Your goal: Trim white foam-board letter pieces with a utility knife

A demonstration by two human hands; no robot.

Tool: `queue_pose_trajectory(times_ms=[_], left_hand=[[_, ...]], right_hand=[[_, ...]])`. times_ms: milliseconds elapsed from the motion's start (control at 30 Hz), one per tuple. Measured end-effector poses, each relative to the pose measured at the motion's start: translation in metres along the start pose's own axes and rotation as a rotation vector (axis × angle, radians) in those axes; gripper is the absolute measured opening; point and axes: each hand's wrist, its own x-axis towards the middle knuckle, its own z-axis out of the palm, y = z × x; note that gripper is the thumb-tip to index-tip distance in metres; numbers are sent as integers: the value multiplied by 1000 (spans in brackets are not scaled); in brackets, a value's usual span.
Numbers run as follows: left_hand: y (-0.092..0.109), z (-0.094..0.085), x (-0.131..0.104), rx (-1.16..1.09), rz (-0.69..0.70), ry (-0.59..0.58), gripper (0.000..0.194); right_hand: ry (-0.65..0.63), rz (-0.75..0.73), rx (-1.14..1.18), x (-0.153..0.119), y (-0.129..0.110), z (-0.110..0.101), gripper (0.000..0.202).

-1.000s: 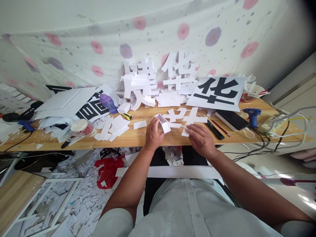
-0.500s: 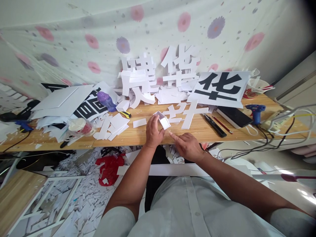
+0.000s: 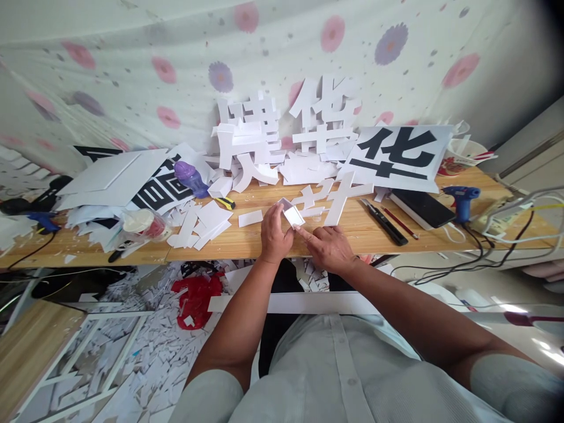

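One small white card box (image 3: 294,215) is pinched in the left hand (image 3: 275,237). Probably light and squashable; hold its sides. The right hand (image 3: 329,248) points, gripping nothing.

Box (image 3: 294,215) in my left grip (image 3: 275,235) | cutter (image 3: 384,222) to my right on bench (image 3: 247,244) | cut-out characters (image 3: 325,136) behind both
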Motion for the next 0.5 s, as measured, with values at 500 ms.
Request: queue_pose_trajectory(times_ms=[500], left_hand=[[-1,1,0,-16,-50,-21,71]], right_hand=[[58,67,-23,0,5,-4,63]])
